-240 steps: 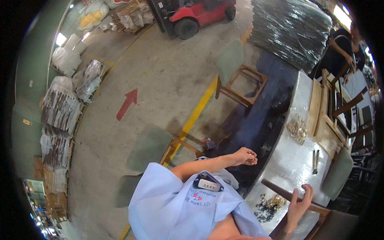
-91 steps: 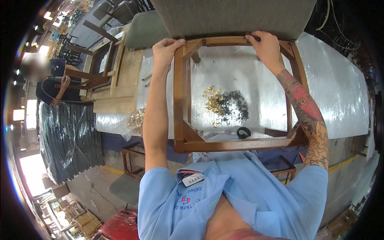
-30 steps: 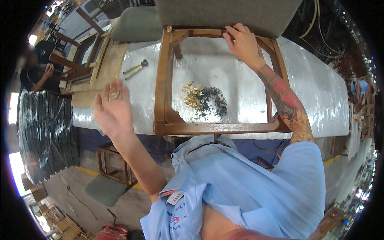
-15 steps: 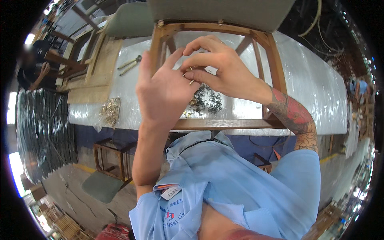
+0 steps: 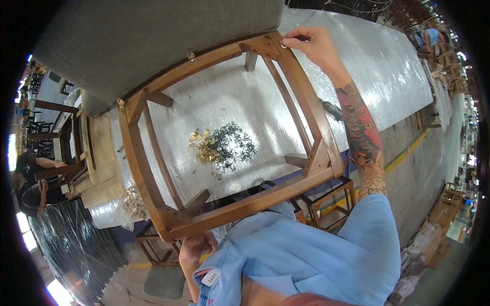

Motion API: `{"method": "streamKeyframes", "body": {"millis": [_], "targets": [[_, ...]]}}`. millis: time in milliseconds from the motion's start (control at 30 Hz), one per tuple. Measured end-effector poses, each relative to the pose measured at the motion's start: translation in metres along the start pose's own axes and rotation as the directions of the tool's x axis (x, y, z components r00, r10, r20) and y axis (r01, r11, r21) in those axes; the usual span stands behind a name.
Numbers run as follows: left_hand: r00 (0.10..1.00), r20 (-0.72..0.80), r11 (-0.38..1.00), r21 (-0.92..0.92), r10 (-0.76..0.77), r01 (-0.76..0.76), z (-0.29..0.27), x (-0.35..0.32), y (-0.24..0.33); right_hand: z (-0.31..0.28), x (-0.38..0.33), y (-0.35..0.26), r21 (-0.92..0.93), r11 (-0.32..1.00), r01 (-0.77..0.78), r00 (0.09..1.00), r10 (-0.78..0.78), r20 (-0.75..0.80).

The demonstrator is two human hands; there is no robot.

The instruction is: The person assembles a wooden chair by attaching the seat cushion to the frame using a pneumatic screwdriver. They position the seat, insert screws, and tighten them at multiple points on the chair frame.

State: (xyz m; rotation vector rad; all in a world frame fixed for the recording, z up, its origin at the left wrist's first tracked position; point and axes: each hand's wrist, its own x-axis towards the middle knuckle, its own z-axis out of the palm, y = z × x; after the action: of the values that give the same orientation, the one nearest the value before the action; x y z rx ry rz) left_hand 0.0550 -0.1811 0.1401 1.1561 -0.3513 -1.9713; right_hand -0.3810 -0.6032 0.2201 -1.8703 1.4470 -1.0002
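A brown wooden chair frame (image 5: 240, 210) stands over the plastic-covered table, its grey upholstered panel (image 5: 168, 46) along the far side. At the far right corner my right hand (image 5: 312, 45) pinches a small brass-coloured metal clip (image 5: 283, 44) against the wood. Similar clips sit at the middle of the far rail (image 5: 191, 57) and at the far left corner (image 5: 121, 104). My left hand (image 5: 196, 246) is below the near rail, its fingers curled and partly hidden; what they hold, if anything, is out of sight.
Inside the frame's outline lie a pile of black screws (image 5: 235, 148) and brass-coloured clips (image 5: 202, 145). A clear bag of metal pieces (image 5: 133, 204) lies left. A dark tool (image 5: 333, 109) is beside the right rail. A co-worker (image 5: 33, 176) handles wooden parts at far left.
My hands, together above the table before, are now apart. The right has moved to the frame's far right corner with a clip; the left has dropped below the near rail. The view has turned.
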Motion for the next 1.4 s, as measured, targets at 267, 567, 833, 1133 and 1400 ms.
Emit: {"method": "streamKeyframes", "body": {"millis": [267, 567, 833, 1133, 1400], "targets": [[0.950, -0.243, 0.708, 0.706, 0.195, 0.035, -0.025, 0.212, -0.093, 0.020, 0.036, 0.019, -0.109, 0.975, -0.193, 0.980, 0.197, 0.033], [0.947, 0.064, -0.237, 0.971, 0.316, 0.014, 0.058, 0.318, -0.129, -0.012, -0.036, 0.155, -0.036, 0.893, -0.448, 0.868, 0.425, -0.255], [0.890, 0.138, -0.069, 0.990, 0.436, -0.119, 0.028, 0.343, -0.142, -0.001, -0.154, 0.310, -0.377, 0.648, -0.662, 0.747, 0.613, -0.257], [0.960, -0.217, 0.955, -0.272, -0.178, 0.116, 0.019, 0.346, -0.070, 0.014, -0.207, 0.334, -0.320, 0.553, -0.770, 0.636, 0.710, -0.303], [0.972, 0.197, 0.851, -0.482, -0.128, 0.210, 0.009, 0.333, -0.036, 0.020, -0.241, 0.325, -0.215, 0.556, -0.803, 0.595, 0.766, -0.244]]}}
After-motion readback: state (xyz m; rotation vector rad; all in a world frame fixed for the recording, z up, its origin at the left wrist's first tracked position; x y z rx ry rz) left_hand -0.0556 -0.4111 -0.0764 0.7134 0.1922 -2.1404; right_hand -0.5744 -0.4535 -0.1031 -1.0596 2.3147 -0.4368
